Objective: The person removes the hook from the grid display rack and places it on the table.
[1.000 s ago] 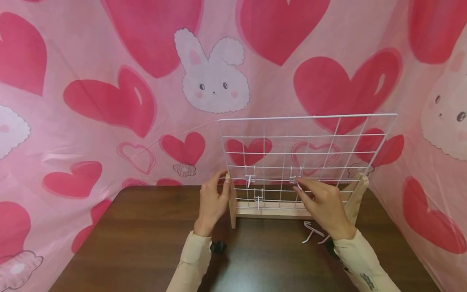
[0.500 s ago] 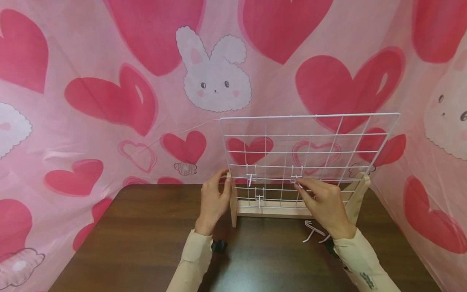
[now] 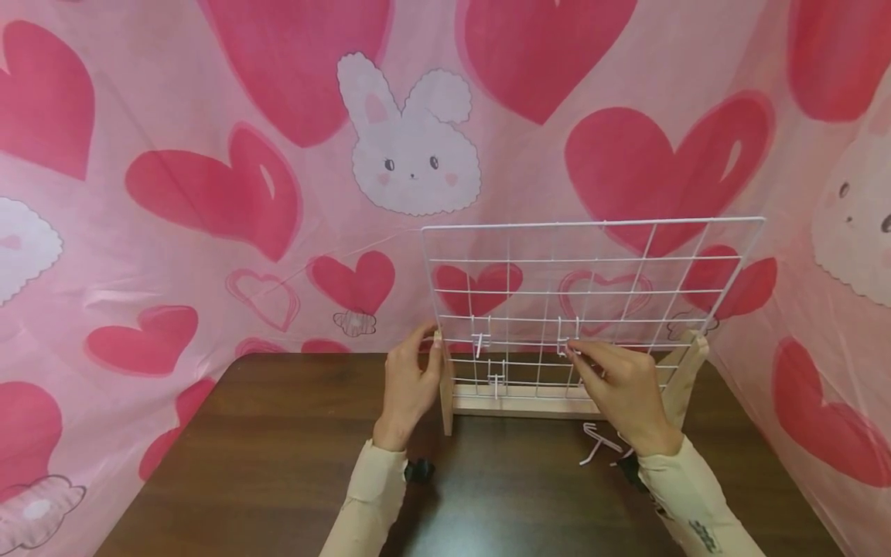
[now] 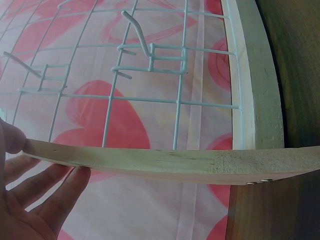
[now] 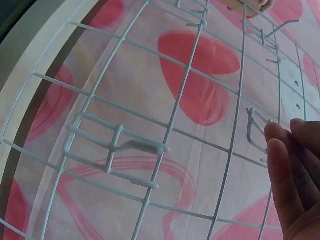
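Observation:
My left hand [image 3: 409, 379] grips the left wooden side post [image 4: 150, 159] of a stand, thumb on one side and fingers on the other. The stand carries an upright white wire grid panel [image 3: 592, 223]. At the grid's middle, my right hand [image 3: 623, 383] pinches a white wire hook [image 5: 251, 131] between thumb and fingertips; the hook lies against the grid wires. Two more hooks hang to the left, an upper hook [image 3: 480, 340] and a lower hook [image 3: 496, 381]. Another hook [image 5: 115, 147] sits on the grid in the right wrist view, hidden behind my right hand in the head view.
Loose white hooks [image 3: 599, 445] lie on the brown table [image 3: 292, 464] in front of the stand, partly behind my right wrist. A wooden crossbar [image 3: 515, 402] joins the stand's sides. A pink heart-and-rabbit cloth [image 3: 278, 77] hangs behind and beside the table.
The head view has shifted slightly. My right fingertips now cover more of the pinched hook's peg; my left hand stays on the post.

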`<action>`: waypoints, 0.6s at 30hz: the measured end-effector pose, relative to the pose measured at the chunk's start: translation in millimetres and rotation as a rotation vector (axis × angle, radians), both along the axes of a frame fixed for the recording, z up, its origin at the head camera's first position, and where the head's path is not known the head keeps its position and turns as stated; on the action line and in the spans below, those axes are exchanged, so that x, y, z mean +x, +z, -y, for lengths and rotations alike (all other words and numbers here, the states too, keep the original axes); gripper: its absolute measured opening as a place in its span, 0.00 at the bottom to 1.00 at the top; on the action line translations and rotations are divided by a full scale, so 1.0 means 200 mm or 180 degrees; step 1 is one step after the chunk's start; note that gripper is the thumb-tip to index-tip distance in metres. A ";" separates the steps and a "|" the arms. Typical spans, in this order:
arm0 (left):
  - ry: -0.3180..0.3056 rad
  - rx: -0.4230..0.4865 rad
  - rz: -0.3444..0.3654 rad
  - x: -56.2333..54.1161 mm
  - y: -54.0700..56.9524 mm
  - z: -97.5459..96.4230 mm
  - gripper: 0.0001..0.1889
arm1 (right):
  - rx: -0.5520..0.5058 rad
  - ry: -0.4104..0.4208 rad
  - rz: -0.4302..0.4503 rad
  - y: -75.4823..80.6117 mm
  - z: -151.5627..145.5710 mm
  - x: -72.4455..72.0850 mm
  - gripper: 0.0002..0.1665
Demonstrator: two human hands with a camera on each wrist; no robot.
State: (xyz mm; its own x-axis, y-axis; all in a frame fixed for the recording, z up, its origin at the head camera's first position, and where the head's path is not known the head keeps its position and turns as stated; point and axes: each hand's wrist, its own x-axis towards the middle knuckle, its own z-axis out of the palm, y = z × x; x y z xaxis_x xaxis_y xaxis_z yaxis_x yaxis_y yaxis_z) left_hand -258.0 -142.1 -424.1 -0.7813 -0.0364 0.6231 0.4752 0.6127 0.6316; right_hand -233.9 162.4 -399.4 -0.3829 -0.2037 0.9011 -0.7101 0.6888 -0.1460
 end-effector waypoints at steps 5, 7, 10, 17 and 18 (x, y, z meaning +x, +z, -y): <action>-0.0007 0.0024 0.0063 0.00 -0.01 0.00 0.15 | -0.0009 -0.0004 0.0026 0.00 -0.01 -0.01 0.11; -0.0021 0.0038 0.0060 0.00 -0.01 0.00 0.15 | -0.0010 -0.0018 0.0036 0.00 -0.01 -0.01 0.21; -0.0043 0.0052 0.0062 0.00 0.00 0.00 0.16 | -0.0077 -0.0008 0.0005 0.00 -0.01 -0.01 0.13; -0.0002 0.0001 0.0000 0.00 0.00 0.00 0.16 | -0.0101 0.0016 0.0037 0.01 -0.01 -0.02 0.15; 0.0001 -0.0002 -0.0015 0.00 0.00 0.00 0.16 | -0.0125 0.0026 0.0030 0.01 -0.01 -0.02 0.10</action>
